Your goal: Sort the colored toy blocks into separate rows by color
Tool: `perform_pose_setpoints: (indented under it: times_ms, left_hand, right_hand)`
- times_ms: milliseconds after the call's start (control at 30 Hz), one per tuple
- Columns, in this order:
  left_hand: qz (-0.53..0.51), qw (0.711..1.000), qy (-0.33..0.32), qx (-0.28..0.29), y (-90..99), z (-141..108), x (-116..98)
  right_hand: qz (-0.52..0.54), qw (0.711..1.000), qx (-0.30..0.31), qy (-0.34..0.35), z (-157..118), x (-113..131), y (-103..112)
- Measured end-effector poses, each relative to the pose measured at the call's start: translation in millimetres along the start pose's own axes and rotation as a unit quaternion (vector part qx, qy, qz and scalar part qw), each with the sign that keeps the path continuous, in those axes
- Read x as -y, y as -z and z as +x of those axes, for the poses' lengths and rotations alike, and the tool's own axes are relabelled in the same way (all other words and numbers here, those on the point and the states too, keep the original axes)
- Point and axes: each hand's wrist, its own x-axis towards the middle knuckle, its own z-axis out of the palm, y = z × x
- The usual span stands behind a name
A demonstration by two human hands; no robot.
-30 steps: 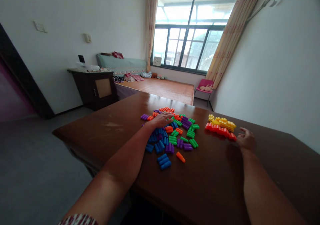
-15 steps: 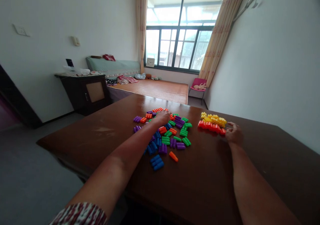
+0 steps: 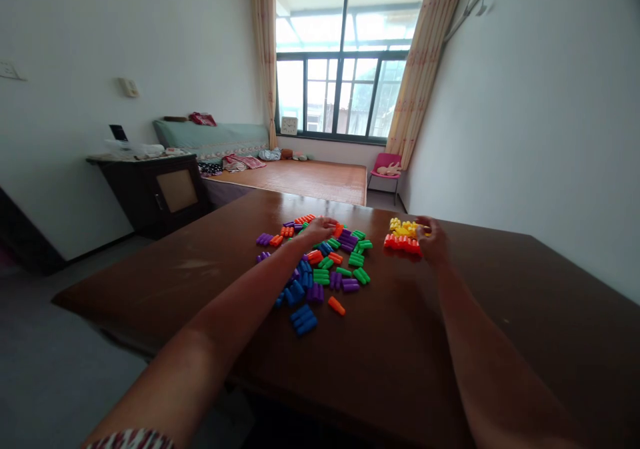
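1. Two colours sit grouped: yellow pieces [image 3: 401, 225] and red pieces [image 3: 401, 242] lie in adjoining rows on your desk [image 3: 385, 349].
2. Well apart to their left, blue pieces [image 3: 303, 320], green pieces [image 3: 357, 260], purple pieces [image 3: 315, 294] and orange pieces [image 3: 314, 257] lie mixed, so those look unsorted.
3. Your left hand [image 3: 323, 228] is over that pile's far side; I cannot tell whether its grip holds anything.
4. Your right hand [image 3: 433, 241] is at the rows' right end; whether its grip is clamped there, I cannot tell.

Left hand [image 3: 323, 228] over colourful blocks [image 3: 321, 276], right hand [image 3: 434, 241] at yellow blocks [image 3: 401, 230] (red blocks [image 3: 402, 244] alongside).
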Motion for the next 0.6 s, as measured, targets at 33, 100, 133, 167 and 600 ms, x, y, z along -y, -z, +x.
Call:
perform_pose_setpoints:
  times_ms: [33, 100, 133, 167, 600]
  left_hand:
    - [-0.110, 0.994, 0.012, 0.022, -1.1, -8.2, -2.1]
    - [-0.253, 0.964, 0.043, 0.062, -3.5, -24.3, -6.0]
    - [-0.295, 0.951, 0.058, 0.076, -4.7, -31.4, -7.9]
    - [-0.323, 0.940, 0.071, 0.088, -6.0, -37.6, -9.5]
    - [-0.302, 0.952, 0.036, 0.027, 6.3, -60.6, -1.9]
  right_hand:
    - [0.058, 0.995, 0.073, 0.027, -2.9, 17.0, -8.0]
    - [0.143, 0.959, 0.230, 0.084, -13.3, 50.8, -25.4]
    - [0.164, 0.939, 0.282, 0.105, -20.4, 66.3, -33.8]
    - [0.174, 0.924, 0.318, 0.122, -28.0, 80.1, -41.3]
    - [0.127, 0.987, 0.103, -0.003, 0.0, 10.7, -11.3]
